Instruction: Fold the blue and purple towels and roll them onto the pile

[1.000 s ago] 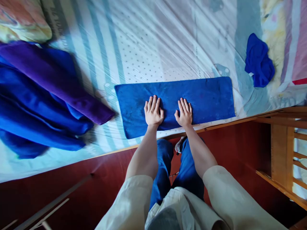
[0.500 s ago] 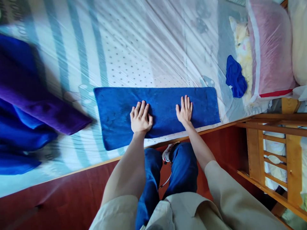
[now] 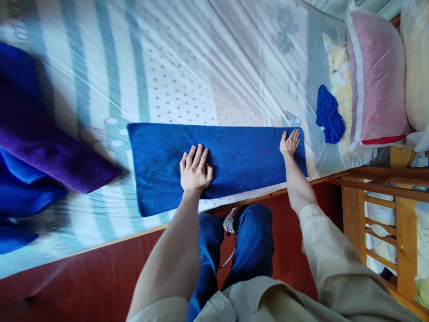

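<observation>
Cloth [image 3: 243,156], blue and rectangular, lies spread flat across the centre of the frame, its long side along the near edge of the bed. The left hand [image 3: 196,170] rests palm down on it, left of centre, with the fingers extended and slightly apart, gripping nothing. The right hand [image 3: 291,142] is at the cloth's right end, close to the upper right corner, also open, its fingers straight and pointing to the upper right. Beneath the cloth, a pale patterned sheet [image 3: 187,80] with diagonal creases fills the upper part of the frame. At the left edge lie a purple fabric piece [image 3: 60,143] and blue fabric under it. Toward the upper right, a small crumpled blue cloth [image 3: 330,115] sits beside a cream plush animal [image 3: 342,74], which lies against a pink pillow [image 3: 380,80]. Wooden slats [image 3: 380,201] stand at the lower right.
</observation>
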The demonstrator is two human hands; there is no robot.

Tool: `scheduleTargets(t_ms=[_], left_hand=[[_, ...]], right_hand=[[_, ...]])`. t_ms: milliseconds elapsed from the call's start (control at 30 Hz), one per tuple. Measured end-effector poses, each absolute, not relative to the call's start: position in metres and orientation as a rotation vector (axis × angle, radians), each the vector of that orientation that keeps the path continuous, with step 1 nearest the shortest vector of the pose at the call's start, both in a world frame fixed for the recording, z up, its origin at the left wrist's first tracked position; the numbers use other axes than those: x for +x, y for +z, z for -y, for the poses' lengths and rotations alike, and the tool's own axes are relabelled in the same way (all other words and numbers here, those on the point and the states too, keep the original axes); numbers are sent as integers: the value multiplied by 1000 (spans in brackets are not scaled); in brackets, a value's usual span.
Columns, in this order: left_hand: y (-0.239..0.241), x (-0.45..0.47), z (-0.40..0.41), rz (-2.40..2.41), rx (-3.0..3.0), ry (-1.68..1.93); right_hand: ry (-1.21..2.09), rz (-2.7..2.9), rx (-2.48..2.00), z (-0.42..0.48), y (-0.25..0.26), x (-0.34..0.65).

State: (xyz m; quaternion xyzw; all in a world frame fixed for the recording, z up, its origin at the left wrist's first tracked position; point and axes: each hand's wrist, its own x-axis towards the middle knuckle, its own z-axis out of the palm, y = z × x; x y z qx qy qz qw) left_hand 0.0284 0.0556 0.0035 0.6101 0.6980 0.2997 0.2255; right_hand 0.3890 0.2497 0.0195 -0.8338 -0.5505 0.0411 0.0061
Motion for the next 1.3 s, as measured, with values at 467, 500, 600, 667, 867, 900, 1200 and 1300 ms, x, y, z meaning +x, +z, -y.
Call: scheduleTargets(t_ms=[467,500,600,667,867,900,1200,1300], left_hand=[[7,27,-57,-1929,1680,758],[7,27,-57,-1928,1676,754],[8,26,-57,-1938,1662,751],[9,26,-57,-1940,1654,740],[7,24,-57,-1930,1677,694],[6,23,-57,-1936,1683,688],[6,22,-58,-1947,1708,658],[11,25,-61,-1947,1735,662]], right_hand=[[183,2263,-2249,-190,39,458],[196,2290,-2235,-180,41,467],[232,2314,-2252,-165,49,484],[227,2340,-2261,-162,53,487],[258,2415,-2171,-140,48,480],[276,2412,-2167,-136,46,481],[338,2388,-2186,-142,53,478],[474,2171,-2414,-140,66,446]])
